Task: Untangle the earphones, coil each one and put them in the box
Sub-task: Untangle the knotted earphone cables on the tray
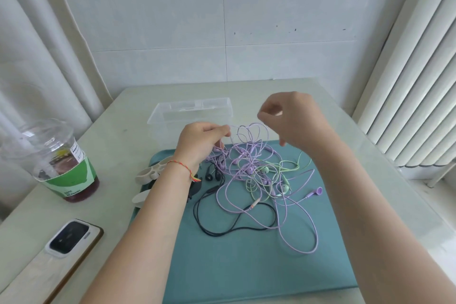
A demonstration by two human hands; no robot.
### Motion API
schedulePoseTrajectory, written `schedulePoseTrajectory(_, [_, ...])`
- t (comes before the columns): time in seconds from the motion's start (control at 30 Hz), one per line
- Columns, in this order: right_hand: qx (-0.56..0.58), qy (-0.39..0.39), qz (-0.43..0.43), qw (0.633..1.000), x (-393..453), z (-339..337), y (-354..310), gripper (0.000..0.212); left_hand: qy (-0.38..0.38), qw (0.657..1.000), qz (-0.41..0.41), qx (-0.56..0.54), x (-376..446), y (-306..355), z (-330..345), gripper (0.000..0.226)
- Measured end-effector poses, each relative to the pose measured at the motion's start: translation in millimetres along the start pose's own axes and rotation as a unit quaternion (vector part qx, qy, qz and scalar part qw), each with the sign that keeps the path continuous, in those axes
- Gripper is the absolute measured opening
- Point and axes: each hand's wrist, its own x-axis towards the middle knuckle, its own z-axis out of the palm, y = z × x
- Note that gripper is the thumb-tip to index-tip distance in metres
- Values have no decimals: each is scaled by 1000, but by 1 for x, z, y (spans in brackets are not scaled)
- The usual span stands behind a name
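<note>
Hidden behind the left hand [201,142]: where the purple earphone cable [249,145] is pinched. Masked by the left forearm [158,205] at nine o'clock on the teal mat [246,266]: most of a beige holed piece [150,171] and a dark object [195,189], neither identifiable. Too knotted to trace among the purple, green [276,175] and black [234,227] earphones: which cable crosses over which. Too small to read: label print on the drink cup [66,163]. Cut off by the bottom edge: both forearms, mat.
</note>
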Motion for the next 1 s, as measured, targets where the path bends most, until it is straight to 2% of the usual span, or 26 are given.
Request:
schedulePoseTrajectory(0.03, [44,-17,-34,998,-1,2,-4,11,-29,999,5,-15,-1,1,1,21])
schedulePoseTrajectory(0.1, [116,-66,-78,988,-2,11,-9,26,-87,995,5,-56,-2,3,2,22])
schedulePoseTrajectory(0.2, [104,-85,-106,985,-3,25,-12,22,-139,984,3,-115,-2,4,2,25])
schedulePoseTrajectory(0.27, [82,-63,-116,988,-2,30,-10,15,-146,981,0,-131,-2,5,2,24])
schedulePoseTrajectory(0.33, [66,-45,-127,989,0,31,-9,17,-146,979,-5,-140,-2,5,1,22])
schedulePoseTrajectory(0.43, [40,-58,-122,990,0,30,-8,15,-122,983,-11,-137,1,3,1,21])
schedulePoseTrajectory(0.53, [-21,-85,-115,989,0,28,-7,6,-112,990,-8,-89,2,0,1,18])
schedulePoseTrajectory(0.6, [-76,-94,-112,986,1,28,-7,9,-122,991,-6,-54,1,0,1,13])
schedulePoseTrajectory(0.67, [-79,-83,-105,988,3,28,-6,11,-129,991,0,-21,1,-2,2,12])
schedulePoseTrajectory(0.7, [-55,-58,-106,991,3,28,-6,10,-131,991,7,-1,2,-3,3,13])
schedulePoseTrajectory(0.77, [-15,61,-129,990,3,29,-6,8,-129,991,21,31,3,-6,3,16])
schedulePoseTrajectory(0.83, [0,217,-130,967,4,27,-7,8,-105,993,33,53,5,-10,2,17])
schedulePoseTrajectory(0.9, [29,329,-111,937,5,22,-7,9,-73,993,34,87,8,-15,0,17])
schedulePoseTrajectory(0.97, [62,376,-109,918,4,16,-7,9,-51,994,27,95,9,-17,0,17])
schedulePoseTrajectory(1.0, [89,374,-106,917,5,15,-5,9,-43,996,22,79,10,-17,0,20])
